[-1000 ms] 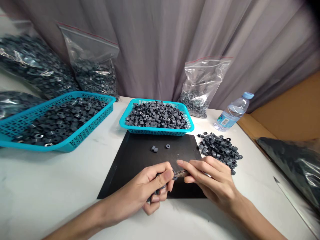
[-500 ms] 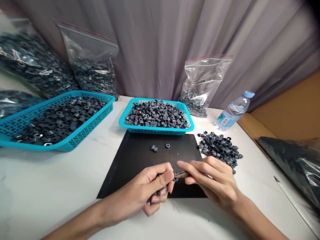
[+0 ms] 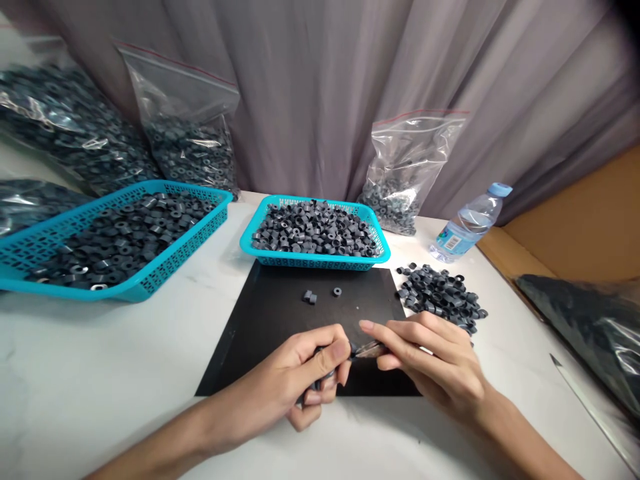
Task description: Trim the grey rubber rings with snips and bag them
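Over the front of a black mat (image 3: 265, 333), my left hand (image 3: 313, 373) is closed around several small dark grey rings, partly hidden by the fingers. One dark grey ring (image 3: 354, 349) sticks out past its thumb and fingertip. My right hand (image 3: 435, 360) grips a slim pointed metal tool (image 3: 370, 349), its forefinger stretched along above it. The tool's tip meets the ring at the left fingertips; the handle is hidden in the palm. Farther back on the mat lie a loose grey ring (image 3: 337, 292) and a small cluster of grey pieces (image 3: 309, 297).
Behind the mat stands a turquoise basket (image 3: 315, 257) full of grey rings; another turquoise basket (image 3: 145, 283) is at left. A ring pile (image 3: 440, 292) lies right, near a water bottle (image 3: 467, 223). Filled zip bags (image 3: 193, 143) line the curtain. A cardboard box (image 3: 575, 220) borders the right.
My right hand has drawn slightly to the right with the metal tool, and more of the tool's tip shows. The ring at the left fingertips sits at a different angle. My left hand barely moved.
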`<control>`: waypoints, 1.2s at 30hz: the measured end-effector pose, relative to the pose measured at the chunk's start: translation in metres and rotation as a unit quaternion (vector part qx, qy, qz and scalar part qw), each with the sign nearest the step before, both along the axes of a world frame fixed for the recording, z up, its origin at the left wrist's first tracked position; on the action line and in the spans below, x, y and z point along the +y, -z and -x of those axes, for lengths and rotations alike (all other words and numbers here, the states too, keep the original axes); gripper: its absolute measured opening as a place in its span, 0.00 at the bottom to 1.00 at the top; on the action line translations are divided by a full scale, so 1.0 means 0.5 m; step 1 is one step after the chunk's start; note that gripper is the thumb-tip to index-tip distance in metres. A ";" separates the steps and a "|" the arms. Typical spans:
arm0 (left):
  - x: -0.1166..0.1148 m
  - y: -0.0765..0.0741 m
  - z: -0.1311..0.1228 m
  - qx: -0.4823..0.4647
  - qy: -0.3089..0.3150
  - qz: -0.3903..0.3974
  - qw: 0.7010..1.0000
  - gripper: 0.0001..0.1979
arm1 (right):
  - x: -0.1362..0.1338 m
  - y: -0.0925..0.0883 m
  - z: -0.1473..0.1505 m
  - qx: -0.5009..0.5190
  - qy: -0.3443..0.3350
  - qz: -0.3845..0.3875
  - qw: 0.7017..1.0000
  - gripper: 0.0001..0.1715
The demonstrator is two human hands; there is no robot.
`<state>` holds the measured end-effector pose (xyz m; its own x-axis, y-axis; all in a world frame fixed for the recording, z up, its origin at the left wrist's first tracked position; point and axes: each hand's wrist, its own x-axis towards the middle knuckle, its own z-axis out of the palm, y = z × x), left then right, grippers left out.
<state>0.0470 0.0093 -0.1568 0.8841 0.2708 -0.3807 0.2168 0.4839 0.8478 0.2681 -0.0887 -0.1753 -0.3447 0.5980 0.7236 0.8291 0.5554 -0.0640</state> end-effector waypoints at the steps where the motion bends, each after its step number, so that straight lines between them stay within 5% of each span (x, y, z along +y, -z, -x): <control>1: 0.000 0.001 0.000 -0.001 0.001 0.001 1.000 0.16 | 0.000 0.002 -0.001 -0.007 0.000 0.003 1.000 0.20; 14: 0.001 0.002 -0.001 -0.027 0.005 0.020 0.999 0.13 | -0.001 0.009 0.002 -0.039 0.019 -0.020 0.999 0.16; 19: 0.000 0.002 0.000 -0.018 0.006 0.021 1.000 0.14 | -0.005 0.016 -0.002 -0.099 0.042 -0.062 0.992 0.22; 36: 0.001 0.005 -0.001 -0.013 0.001 0.020 1.000 0.15 | -0.004 0.015 0.003 -0.068 0.034 -0.057 0.995 0.15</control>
